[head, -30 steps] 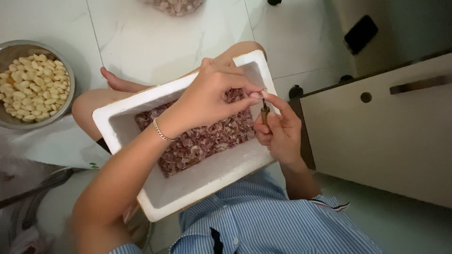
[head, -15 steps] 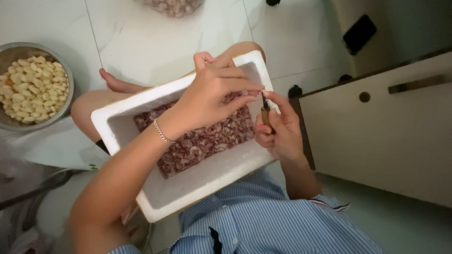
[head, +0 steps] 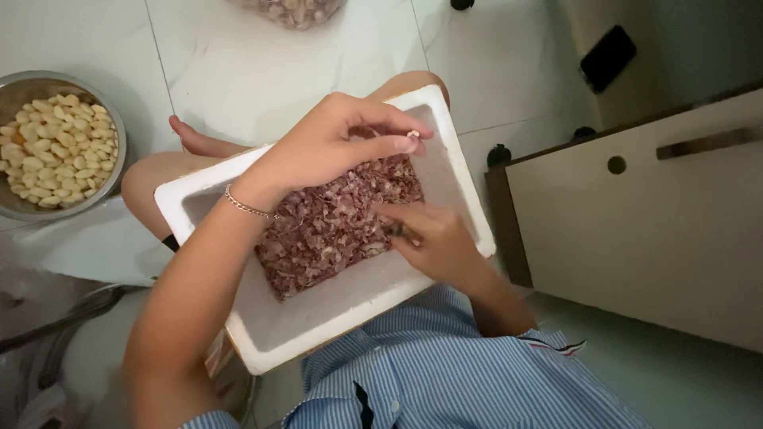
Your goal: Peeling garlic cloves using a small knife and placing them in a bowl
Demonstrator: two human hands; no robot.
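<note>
1. Pale glossy floor tiles (head: 262, 87) fill the background, with a cream cabinet (head: 636, 222) standing at the right.
2. A white foam box (head: 318, 318) rests tilted across the person's lap, above a blue striped shirt (head: 445, 381).
3. Inside the box lies a heap of reddish-purple papery skins (head: 326, 230), gathered toward the far end.
4. The left hand (head: 334, 147) hovers over the skins, a thin bracelet (head: 246, 208) on its wrist.
5. Its thumb and forefinger are pinched together on a small pale clove (head: 413, 135), held just above the box's far right corner.
6. The right hand (head: 433, 238) sits low in the box at the right wall, touching the skins.
7. Its fingers curl around a small dark tool (head: 400, 231); the hand is blurred, so how tightly it clamps I cannot tell.
8. A metal bowl (head: 111, 127) of peeled pale cloves (head: 48, 151) stands on the floor at the far left, well apart from the box.
9. Another container with unpeeled pieces (head: 294, 9) shows partly at the top edge.
</note>
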